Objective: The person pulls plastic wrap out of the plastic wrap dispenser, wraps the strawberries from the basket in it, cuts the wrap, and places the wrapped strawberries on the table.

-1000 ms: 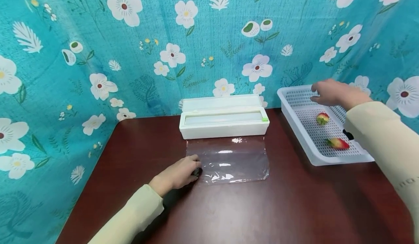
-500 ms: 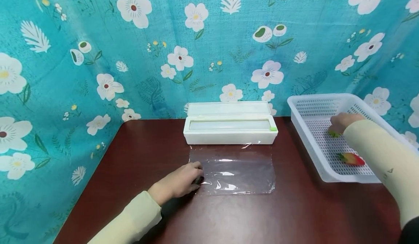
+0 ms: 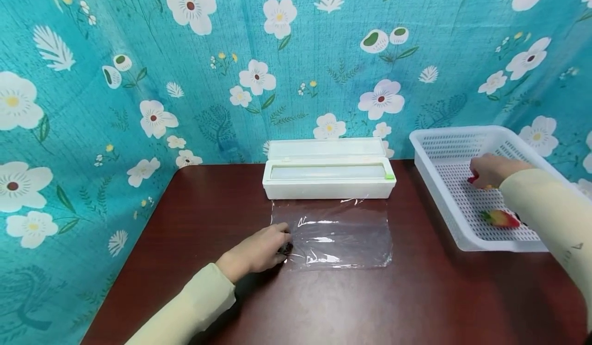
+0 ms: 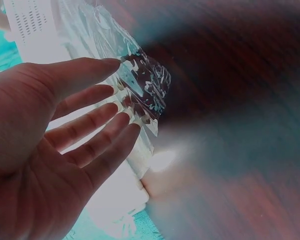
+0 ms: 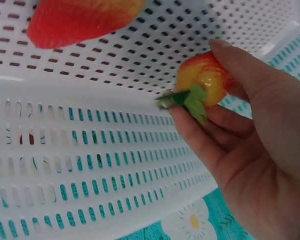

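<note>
A strawberry (image 5: 202,82), red and yellow with green leaves, is held between the thumb and fingers of my right hand (image 3: 497,169), inside the white basket (image 3: 437,201). Close by on the basket floor lies a second strawberry (image 3: 501,218), also partly seen in the right wrist view. My left hand (image 3: 259,247) is at the left edge of a sheet of clear plastic wrap (image 3: 342,237). In the left wrist view its fingers (image 4: 107,140) are loosely bent, with a gap to the thumb; the fingertips are by the wrinkled corner of the wrap.
Behind the wrap stands a white wrap dispenser (image 3: 329,188), lid raised, with a green slider (image 3: 390,177) at its right end. Wrap runs from its front onto the dark red table (image 3: 351,309). A blue floral cloth (image 3: 300,52) hangs at the back.
My right hand has come down into the basket, taken hold of a strawberry and turned it slightly. The left hand stays by the wrap's edge. The head view has shifted.
</note>
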The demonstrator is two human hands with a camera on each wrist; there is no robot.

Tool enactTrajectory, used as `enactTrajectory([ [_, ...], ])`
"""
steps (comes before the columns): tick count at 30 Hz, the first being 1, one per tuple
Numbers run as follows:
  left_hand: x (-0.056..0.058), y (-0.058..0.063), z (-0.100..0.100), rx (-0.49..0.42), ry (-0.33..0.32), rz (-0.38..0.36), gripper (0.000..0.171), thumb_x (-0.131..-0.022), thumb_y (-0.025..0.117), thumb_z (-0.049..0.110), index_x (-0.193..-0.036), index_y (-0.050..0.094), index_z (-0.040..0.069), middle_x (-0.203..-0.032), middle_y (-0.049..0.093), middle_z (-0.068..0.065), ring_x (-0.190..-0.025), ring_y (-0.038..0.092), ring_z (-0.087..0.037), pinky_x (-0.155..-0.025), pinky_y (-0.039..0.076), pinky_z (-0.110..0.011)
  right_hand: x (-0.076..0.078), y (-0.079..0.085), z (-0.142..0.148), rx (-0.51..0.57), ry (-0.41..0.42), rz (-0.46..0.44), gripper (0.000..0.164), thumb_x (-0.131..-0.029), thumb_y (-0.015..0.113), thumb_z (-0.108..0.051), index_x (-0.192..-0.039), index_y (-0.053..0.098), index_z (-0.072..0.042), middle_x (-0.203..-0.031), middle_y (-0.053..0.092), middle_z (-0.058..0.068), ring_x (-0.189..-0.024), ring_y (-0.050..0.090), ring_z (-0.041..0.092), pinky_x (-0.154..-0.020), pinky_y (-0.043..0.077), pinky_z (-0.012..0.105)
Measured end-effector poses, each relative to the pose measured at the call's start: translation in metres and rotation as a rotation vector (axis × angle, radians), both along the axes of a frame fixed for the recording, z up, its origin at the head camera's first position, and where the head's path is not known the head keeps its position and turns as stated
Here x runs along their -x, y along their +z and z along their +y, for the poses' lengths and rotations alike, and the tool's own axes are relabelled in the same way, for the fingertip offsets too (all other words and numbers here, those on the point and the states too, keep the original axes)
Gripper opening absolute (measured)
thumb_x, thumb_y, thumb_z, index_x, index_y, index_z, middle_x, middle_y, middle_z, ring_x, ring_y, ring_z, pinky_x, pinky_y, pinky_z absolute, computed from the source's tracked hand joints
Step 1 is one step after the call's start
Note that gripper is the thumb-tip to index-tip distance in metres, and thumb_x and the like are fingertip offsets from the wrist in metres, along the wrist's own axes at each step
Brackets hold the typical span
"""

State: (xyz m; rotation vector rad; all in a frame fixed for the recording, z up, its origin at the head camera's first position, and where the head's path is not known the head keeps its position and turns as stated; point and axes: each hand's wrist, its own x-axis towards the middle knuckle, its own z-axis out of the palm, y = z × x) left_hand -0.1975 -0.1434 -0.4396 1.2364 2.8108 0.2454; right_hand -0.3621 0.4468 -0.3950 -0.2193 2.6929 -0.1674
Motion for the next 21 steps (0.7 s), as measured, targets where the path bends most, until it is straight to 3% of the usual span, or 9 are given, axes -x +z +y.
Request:
enactTrajectory([
  [4, -0.003, -0.002, 0.000, -0.005, 0.015, -0.008, 0.018, -0.083, 0.081, 0.007, -0.099, 0.073, 0.005, -0.102, 0.060, -0.006, -0.089, 0.062, -0.021, -0.079, 0.056, -0.035, -0.007, 0.012, -0.008, 0.029, 0.055, 0.117, 0.042, -0.077, 0.091, -0.021, -0.100, 0.067, 0.006, -0.084, 0.067, 0.010, -0.074, 0.060, 0.025, -0.063, 0.054, 0.042],
  [10, -0.006, -0.001, -0.001, 0.032, 0.047, -0.023, 0.019, -0.086, 0.081, 0.011, -0.102, 0.072, 0.006, -0.104, 0.060, -0.005, -0.088, 0.063, -0.020, -0.077, 0.056, -0.035, -0.028, 0.040, -0.040, 0.081, 0.018, 0.322, 0.043, -0.081, 0.088, -0.018, -0.101, 0.064, 0.011, -0.085, 0.065, 0.018, -0.075, 0.059, 0.031, -0.064, 0.055, 0.043],
  [15, -0.009, 0.004, 0.003, 0.082, 0.082, 0.039, 0.025, -0.088, 0.081, 0.023, -0.106, 0.072, 0.008, -0.104, 0.061, -0.005, -0.090, 0.063, -0.024, -0.072, 0.057, -0.040, -0.066, 0.062, -0.072, 0.119, 0.058, 0.535, 0.048, -0.081, 0.089, -0.026, -0.105, 0.064, 0.008, -0.093, 0.063, 0.021, -0.082, 0.057, 0.033, -0.061, 0.052, 0.038],
  [21, -0.005, 0.033, 0.025, 0.010, 0.112, 0.151, 0.037, -0.091, 0.079, 0.030, -0.119, 0.069, 0.008, -0.104, 0.062, -0.005, -0.091, 0.062, -0.024, -0.073, 0.056, -0.041, -0.117, 0.081, -0.128, 0.203, 0.221, 0.768, 0.047, -0.074, 0.094, -0.023, -0.106, 0.071, 0.001, -0.092, 0.064, 0.013, -0.078, 0.057, 0.026, -0.059, 0.048, 0.031],
])
